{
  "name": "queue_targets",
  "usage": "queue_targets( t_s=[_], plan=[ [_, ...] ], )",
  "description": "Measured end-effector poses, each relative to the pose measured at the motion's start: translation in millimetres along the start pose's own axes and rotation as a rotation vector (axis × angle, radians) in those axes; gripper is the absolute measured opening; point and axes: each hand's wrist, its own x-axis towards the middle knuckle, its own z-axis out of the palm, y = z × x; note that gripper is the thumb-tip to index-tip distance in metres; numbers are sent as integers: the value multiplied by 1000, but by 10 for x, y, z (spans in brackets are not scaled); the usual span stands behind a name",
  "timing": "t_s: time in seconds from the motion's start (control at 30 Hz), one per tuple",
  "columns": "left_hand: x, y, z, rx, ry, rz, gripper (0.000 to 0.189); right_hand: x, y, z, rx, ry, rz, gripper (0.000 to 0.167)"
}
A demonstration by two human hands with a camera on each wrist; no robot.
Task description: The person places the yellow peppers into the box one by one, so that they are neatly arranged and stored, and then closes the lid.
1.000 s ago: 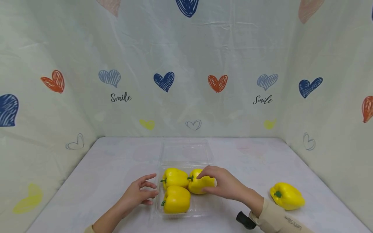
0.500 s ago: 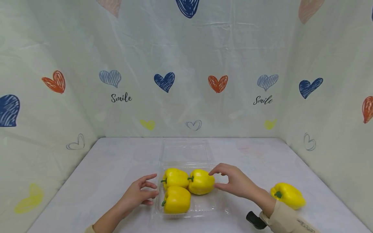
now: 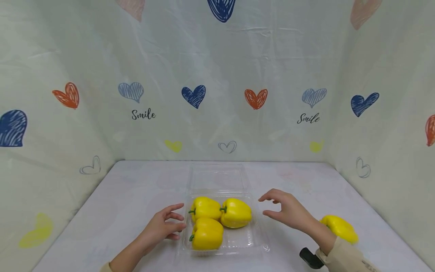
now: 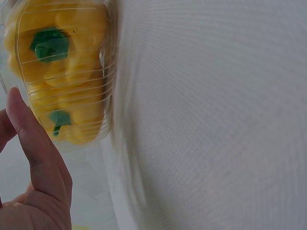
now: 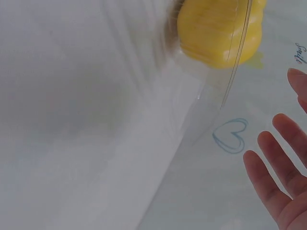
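A clear plastic clamshell box lies on the table with its lid folded back. Inside sit three yellow bell peppers with green stems: back left, back right and front left. My left hand is at the box's left edge, fingers loosely bent; whether it touches the rim I cannot tell. In the left wrist view, peppers show through the ribbed wall. To the right of the box, my right hand hovers with fingers spread and holds nothing.
Another yellow bell pepper lies on the white table at the right, partly behind the right forearm. A black device is on the right wrist. A curtain with printed hearts surrounds the table at the back and sides.
My right hand has let go of the back right pepper and drawn away to the right, out of the box. The left hand has stayed almost in place.
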Motion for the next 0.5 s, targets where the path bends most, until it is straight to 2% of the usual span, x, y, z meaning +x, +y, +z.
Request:
queue_targets(
  t_s=[0.5],
  plan=[
    [17,-20,0,-3,-2,6,69,-246,289,-207,-76,149,-12,39]
  ],
)
